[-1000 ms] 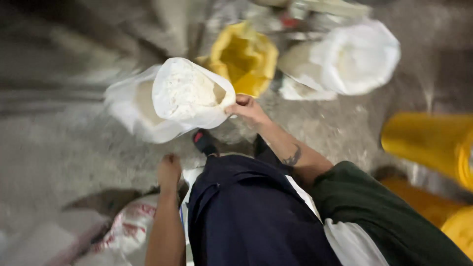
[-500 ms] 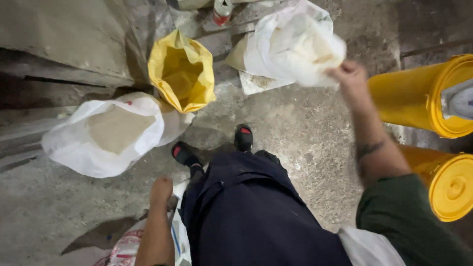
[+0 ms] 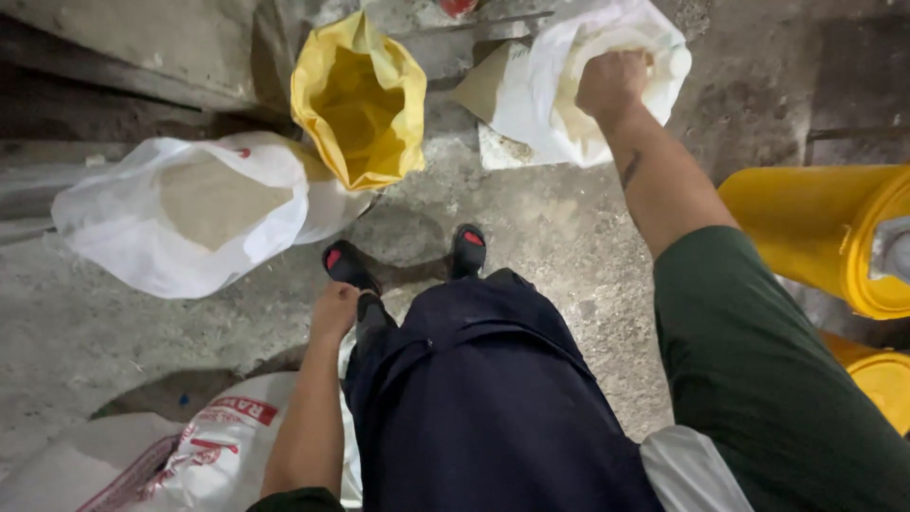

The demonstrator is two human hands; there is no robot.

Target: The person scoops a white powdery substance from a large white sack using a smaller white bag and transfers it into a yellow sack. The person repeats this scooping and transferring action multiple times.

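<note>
My right hand (image 3: 611, 85) is closed on the top of a white plastic bag (image 3: 540, 114) of pale powder, which sits at the far right on a pale slab. My left hand (image 3: 334, 311) hangs by my left leg, just above a printed white sack (image 3: 218, 446); its fingers are hidden from view. An open yellow bag (image 3: 360, 104) stands upright at the far middle. A wide white bag (image 3: 190, 213) holding beige powder lies open on the left. My feet in black sandals (image 3: 469, 248) stand between the bags.
Two yellow drums (image 3: 815, 237) (image 3: 882, 379) lie at the right edge. A concrete step (image 3: 123, 47) runs along the far left. The floor (image 3: 569, 246) is rough grey concrete, dusted with powder.
My right hand carried the white bag of powder from above the left bag across to the far right and lowered it there. The left hand stayed by my leg.
</note>
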